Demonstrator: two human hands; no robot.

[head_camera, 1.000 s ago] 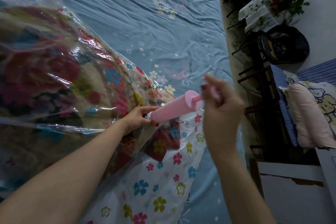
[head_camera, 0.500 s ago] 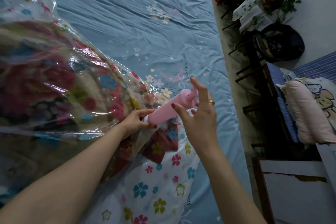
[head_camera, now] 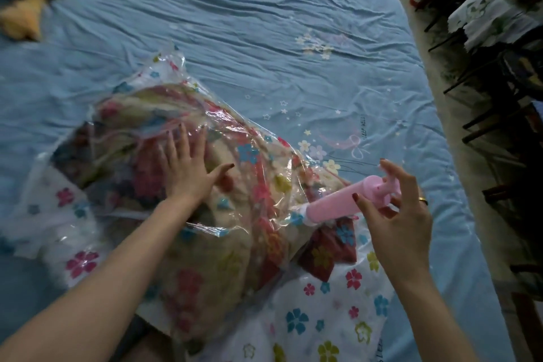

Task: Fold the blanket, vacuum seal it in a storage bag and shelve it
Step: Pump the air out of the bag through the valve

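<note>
Head view: the pink pump [head_camera: 342, 201] is seen slanting up to the right from the storage bag [head_camera: 258, 185] on the bed [head_camera: 264, 38]; its handle is loosely pinched by the right hand [head_camera: 395, 214], while the left hand [head_camera: 188, 164] is pressed flat on the bagged blanket [head_camera: 126, 156].

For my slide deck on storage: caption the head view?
Left hand presses the bagged blanket while right hand works the pink pump.
</note>
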